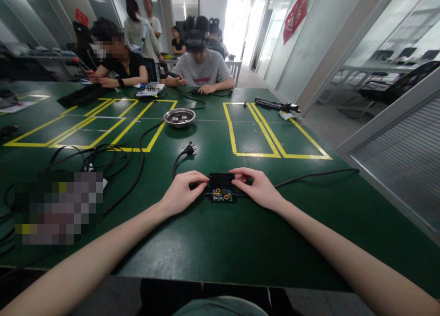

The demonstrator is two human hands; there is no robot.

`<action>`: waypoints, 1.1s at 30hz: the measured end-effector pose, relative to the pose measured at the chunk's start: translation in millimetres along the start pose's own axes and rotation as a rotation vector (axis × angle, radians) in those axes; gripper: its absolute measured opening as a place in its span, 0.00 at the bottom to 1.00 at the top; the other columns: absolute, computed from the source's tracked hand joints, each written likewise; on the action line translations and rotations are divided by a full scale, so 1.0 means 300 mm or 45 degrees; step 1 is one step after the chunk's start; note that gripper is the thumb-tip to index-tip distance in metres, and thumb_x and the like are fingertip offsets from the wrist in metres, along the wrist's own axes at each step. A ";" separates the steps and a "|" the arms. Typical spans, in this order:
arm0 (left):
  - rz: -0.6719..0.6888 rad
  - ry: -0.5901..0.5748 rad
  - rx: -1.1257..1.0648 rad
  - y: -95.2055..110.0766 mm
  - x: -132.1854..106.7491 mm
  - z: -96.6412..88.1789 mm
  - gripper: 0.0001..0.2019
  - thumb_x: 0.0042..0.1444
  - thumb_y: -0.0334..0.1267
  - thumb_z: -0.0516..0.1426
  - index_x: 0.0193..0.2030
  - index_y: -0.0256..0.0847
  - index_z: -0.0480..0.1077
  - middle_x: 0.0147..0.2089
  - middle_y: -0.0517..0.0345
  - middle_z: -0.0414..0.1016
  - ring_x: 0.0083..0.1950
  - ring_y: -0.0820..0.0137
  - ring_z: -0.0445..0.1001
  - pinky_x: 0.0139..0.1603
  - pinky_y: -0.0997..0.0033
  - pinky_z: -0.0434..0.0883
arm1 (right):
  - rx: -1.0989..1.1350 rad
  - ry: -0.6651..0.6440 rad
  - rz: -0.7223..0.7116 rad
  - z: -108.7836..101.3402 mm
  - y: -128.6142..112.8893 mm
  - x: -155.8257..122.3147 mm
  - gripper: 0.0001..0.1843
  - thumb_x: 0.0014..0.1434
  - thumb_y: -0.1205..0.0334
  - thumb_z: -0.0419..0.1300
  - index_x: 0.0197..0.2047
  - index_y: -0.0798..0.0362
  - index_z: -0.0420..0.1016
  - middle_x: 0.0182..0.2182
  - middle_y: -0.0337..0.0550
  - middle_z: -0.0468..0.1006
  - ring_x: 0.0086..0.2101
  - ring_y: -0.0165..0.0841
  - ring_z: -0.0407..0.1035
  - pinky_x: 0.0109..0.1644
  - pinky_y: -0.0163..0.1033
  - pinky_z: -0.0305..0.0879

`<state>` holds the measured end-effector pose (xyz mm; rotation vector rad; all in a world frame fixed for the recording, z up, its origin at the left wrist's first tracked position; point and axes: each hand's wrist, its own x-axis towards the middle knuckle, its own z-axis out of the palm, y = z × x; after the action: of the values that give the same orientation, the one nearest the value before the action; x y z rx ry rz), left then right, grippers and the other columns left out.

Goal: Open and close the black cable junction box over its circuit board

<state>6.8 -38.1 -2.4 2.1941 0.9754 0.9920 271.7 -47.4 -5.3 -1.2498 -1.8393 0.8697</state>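
"Where can the black lid (221, 179) be found?"

"It is found near the middle of the frame, where it is held by its two ends over the green desk (172, 252). Whether it is lifted off the desk cannot be told."

"By what is it held?"

"Its left end is pinched by the left hand (185, 192), with the tips of the fingers set close together. Its right end is held by the right hand (256, 185). There, one finger is put on the top corner and the thumb is put a bit lower, so a small gap is seen between the tips."

"What is seen just below the lid in the frame?"

"A small circuit board (222, 195) is seen there, and two copper rings can be spotted on it (they look like tiny doughnuts)."

"And what is put around them?"

"A black plug (189, 150) is laid a little higher and to the left. Higher still, some shiny metal parts (179, 119) are held in a round metal bowl (179, 125). On the left side, black cables (113, 156) are piled up, and a thing beside them is blurred too much to be named. Yellow tape (148, 148) is stuck down in boxes. At the top middle, a person in a grey shirt (206, 68) is seated across the desk."
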 end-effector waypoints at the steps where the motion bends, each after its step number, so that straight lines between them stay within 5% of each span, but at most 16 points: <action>1: -0.001 0.008 0.001 0.001 0.000 0.000 0.09 0.64 0.32 0.58 0.41 0.39 0.82 0.42 0.52 0.85 0.43 0.65 0.83 0.47 0.66 0.79 | -0.004 -0.001 -0.008 -0.001 -0.001 0.000 0.17 0.60 0.55 0.62 0.49 0.54 0.81 0.31 0.41 0.78 0.33 0.33 0.71 0.41 0.42 0.68; 25: -0.124 0.063 -0.129 0.023 -0.003 -0.006 0.10 0.63 0.37 0.59 0.46 0.37 0.80 0.43 0.52 0.86 0.42 0.64 0.85 0.50 0.62 0.82 | 0.028 0.071 -0.154 -0.008 -0.015 -0.004 0.11 0.63 0.56 0.60 0.43 0.51 0.81 0.42 0.47 0.81 0.42 0.38 0.75 0.46 0.44 0.75; 33: -0.114 0.082 -0.140 0.023 -0.006 -0.005 0.10 0.63 0.38 0.59 0.45 0.37 0.80 0.41 0.52 0.86 0.40 0.64 0.85 0.46 0.65 0.82 | 0.152 -0.052 -0.052 -0.011 -0.029 -0.010 0.11 0.62 0.53 0.62 0.43 0.51 0.78 0.38 0.44 0.83 0.39 0.36 0.78 0.46 0.44 0.78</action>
<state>7.5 -43.4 2.7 2.0228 1.0141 1.0546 271.5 -52.4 3.0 -1.1244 -1.8104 0.9740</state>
